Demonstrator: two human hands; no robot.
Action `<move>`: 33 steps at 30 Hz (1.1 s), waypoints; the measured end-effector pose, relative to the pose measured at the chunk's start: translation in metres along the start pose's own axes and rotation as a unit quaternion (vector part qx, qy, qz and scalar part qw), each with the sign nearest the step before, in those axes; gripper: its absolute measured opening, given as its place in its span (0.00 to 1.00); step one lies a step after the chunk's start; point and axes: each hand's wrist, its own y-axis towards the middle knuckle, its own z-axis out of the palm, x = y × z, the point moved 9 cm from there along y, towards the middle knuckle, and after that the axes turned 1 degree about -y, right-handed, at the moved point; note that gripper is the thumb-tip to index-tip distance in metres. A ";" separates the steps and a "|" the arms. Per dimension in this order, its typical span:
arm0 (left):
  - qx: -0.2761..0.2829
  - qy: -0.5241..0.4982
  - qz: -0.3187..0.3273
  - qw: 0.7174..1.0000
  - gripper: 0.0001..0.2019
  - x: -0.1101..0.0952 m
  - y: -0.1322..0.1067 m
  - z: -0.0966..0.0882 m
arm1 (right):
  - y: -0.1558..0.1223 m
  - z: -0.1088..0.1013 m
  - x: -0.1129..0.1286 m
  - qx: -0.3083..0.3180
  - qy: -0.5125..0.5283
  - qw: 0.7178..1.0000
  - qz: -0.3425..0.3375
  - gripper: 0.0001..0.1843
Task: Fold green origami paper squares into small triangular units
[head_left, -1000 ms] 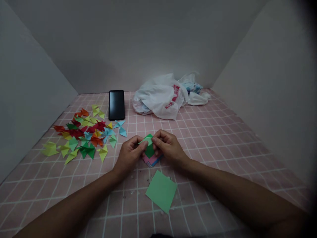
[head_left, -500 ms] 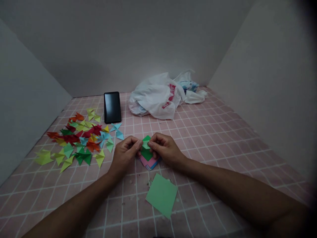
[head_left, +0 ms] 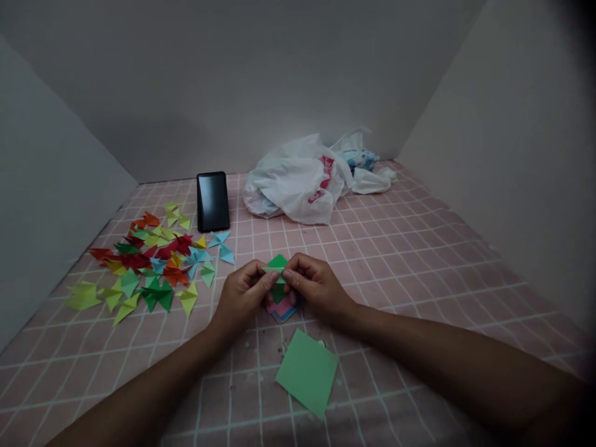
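Between my two hands is a small folded piece of light green origami paper. My left hand pinches its left side, thumb against the fingers. On the other side, my right hand grips it the same way, and the fingertips hide part of the folds. Beneath the hands lies a stack of coloured paper squares, pink and blue at its near corner, with a dark green square on top. Closer to me, a flat light green paper square rests on the cloth.
Many folded paper pieces in red, orange, yellow, green and blue are spread at the left. Behind them a black phone stands propped up. A crumpled white plastic bag lies at the back, on the pink checked cloth.
My left hand has shifted slightly right, closer to my right hand. The folded light green paper now shows a straight, narrow upper edge between the fingers. The view has also shifted a little.
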 end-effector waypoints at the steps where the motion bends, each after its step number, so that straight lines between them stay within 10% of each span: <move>1: 0.002 0.008 0.007 1.000 0.15 -0.002 0.000 0.000 | -0.001 0.001 0.000 0.008 0.002 1.000 0.000 0.15; 18: 0.001 0.119 0.072 0.990 0.16 -0.007 0.000 -0.001 | 0.000 0.005 0.003 0.011 -0.027 0.999 -0.023 0.13; 33: 0.038 0.043 -0.024 0.998 0.19 0.007 0.012 0.003 | 0.016 0.000 -0.015 0.026 0.050 0.991 0.120 0.11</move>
